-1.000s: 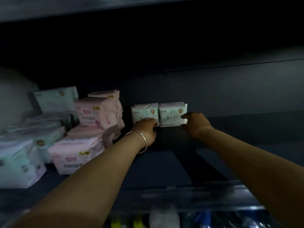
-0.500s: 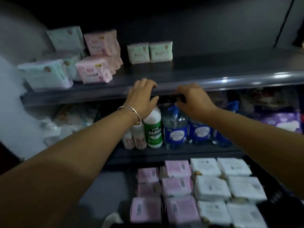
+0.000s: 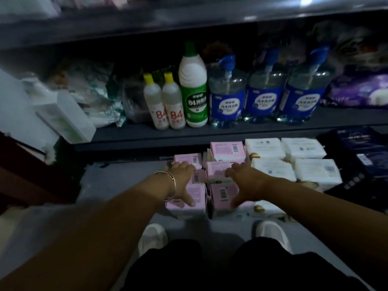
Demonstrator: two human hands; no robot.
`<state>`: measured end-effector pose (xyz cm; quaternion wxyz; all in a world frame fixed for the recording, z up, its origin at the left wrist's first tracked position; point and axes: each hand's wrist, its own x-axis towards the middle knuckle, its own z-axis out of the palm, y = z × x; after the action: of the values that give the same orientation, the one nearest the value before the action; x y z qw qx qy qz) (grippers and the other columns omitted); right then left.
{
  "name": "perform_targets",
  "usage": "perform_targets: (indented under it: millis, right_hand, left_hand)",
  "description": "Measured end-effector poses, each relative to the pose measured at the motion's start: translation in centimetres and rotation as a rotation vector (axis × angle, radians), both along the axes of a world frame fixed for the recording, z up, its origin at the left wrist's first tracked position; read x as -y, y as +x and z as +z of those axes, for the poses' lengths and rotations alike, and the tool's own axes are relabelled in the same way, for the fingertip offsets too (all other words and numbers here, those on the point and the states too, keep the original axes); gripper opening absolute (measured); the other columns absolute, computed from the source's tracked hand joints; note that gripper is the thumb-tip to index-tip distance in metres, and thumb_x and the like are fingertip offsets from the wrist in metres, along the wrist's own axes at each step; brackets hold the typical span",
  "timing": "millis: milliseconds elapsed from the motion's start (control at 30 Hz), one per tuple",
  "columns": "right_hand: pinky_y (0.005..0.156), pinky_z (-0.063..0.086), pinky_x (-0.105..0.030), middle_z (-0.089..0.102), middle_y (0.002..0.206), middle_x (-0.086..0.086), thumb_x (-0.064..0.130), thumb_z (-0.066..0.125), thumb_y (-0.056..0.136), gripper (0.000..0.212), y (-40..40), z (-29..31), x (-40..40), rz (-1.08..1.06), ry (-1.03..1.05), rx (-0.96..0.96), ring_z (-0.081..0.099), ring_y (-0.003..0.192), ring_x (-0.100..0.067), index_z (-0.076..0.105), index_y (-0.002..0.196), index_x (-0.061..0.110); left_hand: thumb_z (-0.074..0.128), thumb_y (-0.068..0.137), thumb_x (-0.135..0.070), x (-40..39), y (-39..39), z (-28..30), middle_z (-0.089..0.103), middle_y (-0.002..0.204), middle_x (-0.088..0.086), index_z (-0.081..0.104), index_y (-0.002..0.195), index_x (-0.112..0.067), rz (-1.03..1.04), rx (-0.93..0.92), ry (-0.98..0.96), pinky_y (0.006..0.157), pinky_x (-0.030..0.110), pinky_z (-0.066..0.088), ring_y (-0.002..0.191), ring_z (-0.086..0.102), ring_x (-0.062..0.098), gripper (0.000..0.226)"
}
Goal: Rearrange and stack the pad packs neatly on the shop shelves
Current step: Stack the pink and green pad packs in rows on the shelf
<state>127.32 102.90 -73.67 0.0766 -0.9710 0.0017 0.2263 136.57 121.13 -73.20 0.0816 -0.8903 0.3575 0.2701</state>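
Dim shop shelf (image 3: 210,137) above floor-level stock. Left hand (image 3: 182,181) and right hand (image 3: 247,181), fingers spread, holding nothing, rest over six pink pad packs (image 3: 227,150); four white packs (image 3: 273,169) lie just right. Three blue bottles (image 3: 226,101) stand above.

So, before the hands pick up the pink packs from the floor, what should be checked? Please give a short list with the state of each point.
1. Left hand over a pink pack: ok, spread fingers reach over the left column.
2. Right hand over a pack: ok, it is over the right pink column.
3. Grip closed: not ok, neither hand has curled round a pack yet.
4. Packs lie flat in rows: ok.
5. White packs apart from the hands: ok, they lie to the right.
6. Free space on the top shelf: cannot tell, blurred and mostly out of view.
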Motion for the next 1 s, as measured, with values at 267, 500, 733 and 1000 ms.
perform_targets:
  millis: [267, 500, 733, 1000]
  right_hand:
    - [0.11, 0.028, -0.043, 0.03, 0.145, -0.009, 0.054, 0.074, 0.068, 0.103, -0.1, -5.6, -0.7, 0.183, -0.257, 0.095, 0.031, 0.129, -0.027, 0.02, 0.145, 0.013]
    - [0.106, 0.029, -0.038, 0.039, 0.138, -0.009, 0.044, 0.067, 0.078, 0.077, 0.0, -5.7, -0.9, 0.167, -0.187, 0.178, 0.036, 0.123, -0.025, 0.032, 0.139, 0.013]
    - [0.062, 0.039, -0.023, 0.05, 0.085, 0.003, 0.043, 0.079, 0.069, 0.041, 2.0, 3.1, 2.3, -0.143, 0.269, -0.025, 0.046, 0.075, -0.01, 0.05, 0.084, 0.019]
    - [0.06, 0.053, -0.024, 0.067, 0.088, 0.0, 0.027, 0.08, 0.07, 0.032, 4.7, 15.3, 5.4, -0.294, 0.492, 0.037, 0.065, 0.074, -0.014, 0.063, 0.093, 0.014]
  left_hand:
    - [0.081, 0.063, -0.042, 0.0, -0.6, -6.4, 0.023, 0.148, 0.006, 0.012, 0.146, -0.017, -0.097, 0.014, 0.175, 0.11, 0.049, 0.025, 0.135, 0.025, 0.028, 0.111]
    - [0.079, 0.067, -0.024, 0.4, 0.4, -5.6, 0.048, 0.128, 0.006, 0.024, 0.139, -0.019, 0.035, -0.061, -0.006, 0.089, 0.032, 0.041, 0.111, 0.049, 0.024, 0.091]
    - [0.083, 0.066, -0.028, -0.2, 4.5, 3.1, 0.067, 0.111, 0.001, 0.055, 0.117, -0.019, 0.279, -0.38, -0.215, 0.083, 0.032, 0.055, 0.093, 0.066, 0.018, 0.058]
    - [0.078, 0.071, -0.035, 2.1, 7.5, 15.9, 0.071, 0.096, -0.004, 0.06, 0.107, -0.021, 0.271, -0.284, -0.369, 0.077, 0.027, 0.054, 0.084, 0.069, 0.012, 0.042]
